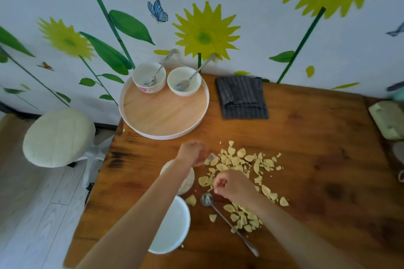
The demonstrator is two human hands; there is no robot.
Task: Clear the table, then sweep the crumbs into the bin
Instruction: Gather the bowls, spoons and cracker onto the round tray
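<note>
Yellow chip crumbs (240, 161) lie scattered over the middle of the wooden table (317, 148). My left hand (192, 153) is curled round what looks like a small clear glass (210, 156) at the left edge of the crumbs. Under my left forearm sits a small bowl (188, 181), and nearer me a white plate (172, 227). My right hand (231, 185) hovers over the crumbs with its fingers curled; nothing shows in it. A metal spoon (227, 220) lies on the table just below that hand.
A round wooden tray (164, 113) at the back holds two white bowls (149, 77) (184, 81), each with a spoon. A folded dark cloth (241, 98) lies to its right. A green sponge (389, 119) sits at the right edge. A padded stool (59, 137) stands left of the table.
</note>
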